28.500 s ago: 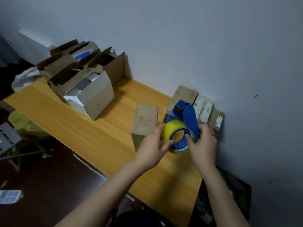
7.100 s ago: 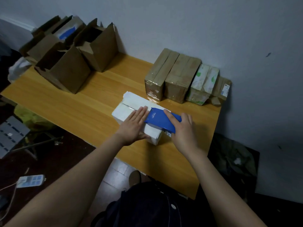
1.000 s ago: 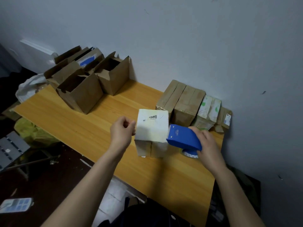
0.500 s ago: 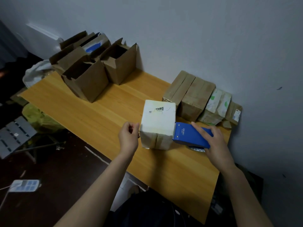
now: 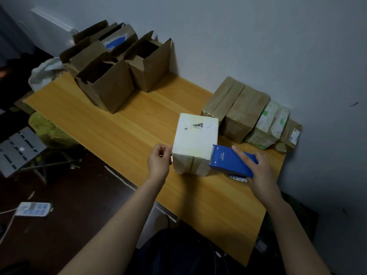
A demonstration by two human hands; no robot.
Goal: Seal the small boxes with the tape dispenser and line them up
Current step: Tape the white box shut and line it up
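Observation:
A white box [image 5: 195, 138] with a QR label on top stands on the wooden table [image 5: 123, 132], its near side brown and taped. My right hand [image 5: 256, 171] grips the blue tape dispenser [image 5: 231, 162], whose toothed edge touches the box's right near corner. My left hand [image 5: 159, 162] is curled against the box's left near edge, fingertips pinched at the corner. Whether they pinch tape there cannot be told. Behind the white box, a row of sealed boxes [image 5: 244, 114] lies along the wall.
Several open brown cartons [image 5: 111, 76] stand at the table's far left. Off the table's left edge, on the dark floor, are a power strip [image 5: 33, 209], a grey stand [image 5: 19, 147] and a yellow-green bag [image 5: 47, 130]. The wall is close behind the row.
Over the last second the dispenser came down lower along the white box's right side. My left hand stayed at the left edge. Earlier the white box lay flat while I taped it.

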